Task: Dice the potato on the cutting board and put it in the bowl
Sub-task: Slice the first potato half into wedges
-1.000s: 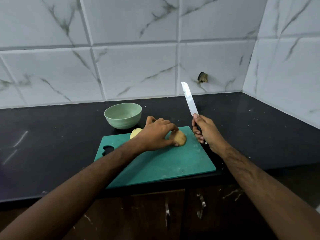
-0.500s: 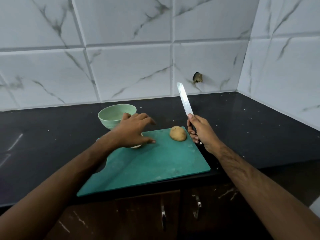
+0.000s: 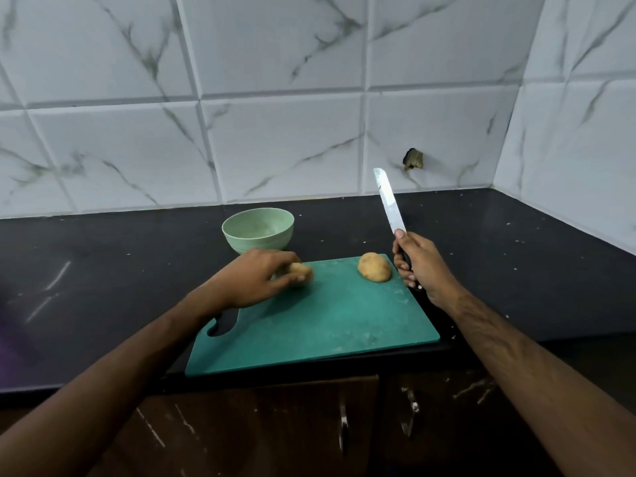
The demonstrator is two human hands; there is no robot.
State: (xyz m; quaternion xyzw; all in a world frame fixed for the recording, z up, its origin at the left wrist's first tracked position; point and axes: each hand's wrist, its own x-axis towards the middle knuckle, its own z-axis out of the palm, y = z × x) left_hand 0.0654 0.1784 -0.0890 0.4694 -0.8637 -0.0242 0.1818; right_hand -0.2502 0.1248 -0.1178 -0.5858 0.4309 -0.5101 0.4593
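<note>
White marble-veined wall tiles (image 3: 282, 149) backed a black speckled countertop (image 3: 103, 287), and a green cutting board (image 3: 327, 325) lay at its front edge above brown cabinet doors (image 3: 261, 428). A pale green bowl (image 3: 258, 230) stood just behind the board's far left corner, apparently empty, placed within easy reach for the cut pieces.

The potato was in two halves. The left hand (image 3: 254, 280) curled its fingers and thumb round one potato half (image 3: 301, 270) at the board's far left, seemingly to bring it into cutting position. The other potato half (image 3: 374, 267) sat dome-up at the far right edge of the board, its cut face presumably down so it would not roll, just beside the right hand (image 3: 421, 266).

That hand was wrapped tightly round the dark handle of a kitchen knife (image 3: 390, 201), its blade pointing up and away from the board, probably kept clear of the left hand while that hand worked. Judging by the whole halves and bare bowl, dicing proper had barely begun.
</note>
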